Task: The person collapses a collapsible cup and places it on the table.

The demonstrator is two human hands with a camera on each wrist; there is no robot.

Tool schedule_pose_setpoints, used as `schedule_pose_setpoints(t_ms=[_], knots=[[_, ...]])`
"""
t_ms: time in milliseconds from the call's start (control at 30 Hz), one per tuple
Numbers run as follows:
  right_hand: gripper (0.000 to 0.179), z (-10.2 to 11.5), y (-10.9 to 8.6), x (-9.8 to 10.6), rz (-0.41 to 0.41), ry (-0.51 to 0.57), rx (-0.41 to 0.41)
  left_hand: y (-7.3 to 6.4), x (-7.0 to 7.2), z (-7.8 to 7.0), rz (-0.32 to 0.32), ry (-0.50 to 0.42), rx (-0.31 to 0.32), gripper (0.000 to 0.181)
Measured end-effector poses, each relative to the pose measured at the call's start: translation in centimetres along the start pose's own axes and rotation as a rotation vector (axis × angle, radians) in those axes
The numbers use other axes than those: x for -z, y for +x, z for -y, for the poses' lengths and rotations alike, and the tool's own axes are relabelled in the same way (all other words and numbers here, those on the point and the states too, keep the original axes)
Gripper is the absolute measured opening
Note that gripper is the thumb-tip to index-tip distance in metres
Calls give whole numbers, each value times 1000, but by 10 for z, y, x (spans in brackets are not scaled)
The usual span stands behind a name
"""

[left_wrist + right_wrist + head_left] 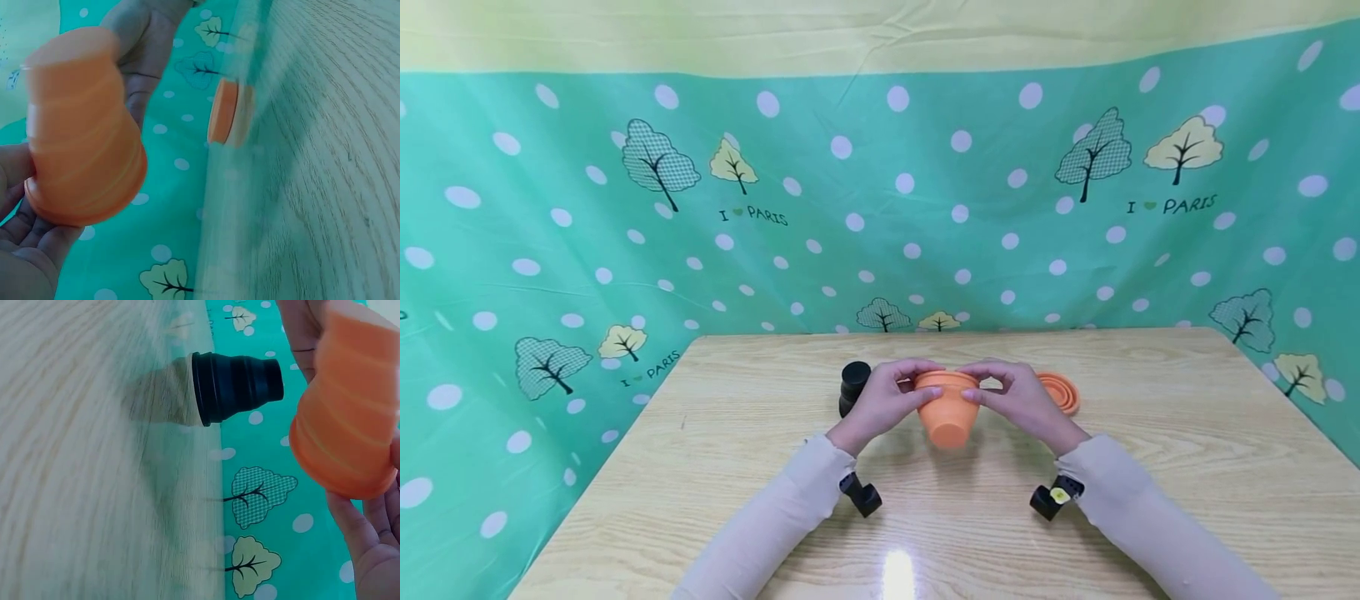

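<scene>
An orange collapsible cup (948, 408), drawn out into ribbed, slightly twisted tiers, is held between both hands above the table. Its wide rim faces away from the body and its narrow base points toward it. My left hand (891, 398) pinches the rim on the left, thumb on the outer wall. On the opposite side my right hand (1011, 393) pinches the same rim, its thumb also on the wall. In the left wrist view the cup (87, 131) shows its full stepped side; the right wrist view shows the ribbed wall (353, 406) too.
Behind the left hand a black tiered cup (234, 387) stands upside down on its wide rim. A flat, collapsed orange ringed piece (1060, 393) lies behind the right hand. The wooden table (737, 467) ends at a green dotted cloth (820, 208).
</scene>
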State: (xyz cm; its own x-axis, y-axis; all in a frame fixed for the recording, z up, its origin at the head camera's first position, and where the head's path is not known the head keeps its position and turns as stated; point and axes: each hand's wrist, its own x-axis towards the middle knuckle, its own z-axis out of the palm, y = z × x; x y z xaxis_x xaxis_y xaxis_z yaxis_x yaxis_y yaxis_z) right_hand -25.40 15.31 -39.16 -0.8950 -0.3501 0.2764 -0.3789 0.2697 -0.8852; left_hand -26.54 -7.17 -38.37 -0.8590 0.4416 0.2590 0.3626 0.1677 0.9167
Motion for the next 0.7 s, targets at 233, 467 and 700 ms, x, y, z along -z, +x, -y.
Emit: schedule_pose_setpoints(t_ms=[233, 467, 700], knots=[[31, 4, -1, -4, -38, 16, 52, -2, -2, -8, -41, 9, -13, 31], [28, -1, -2, -9, -136, -53, 152, -8, -6, -24, -84, 17, -40, 30], [26, -1, -2, -13, -235, -126, 233, -8, -3, -27, -70, -64, 27, 32]])
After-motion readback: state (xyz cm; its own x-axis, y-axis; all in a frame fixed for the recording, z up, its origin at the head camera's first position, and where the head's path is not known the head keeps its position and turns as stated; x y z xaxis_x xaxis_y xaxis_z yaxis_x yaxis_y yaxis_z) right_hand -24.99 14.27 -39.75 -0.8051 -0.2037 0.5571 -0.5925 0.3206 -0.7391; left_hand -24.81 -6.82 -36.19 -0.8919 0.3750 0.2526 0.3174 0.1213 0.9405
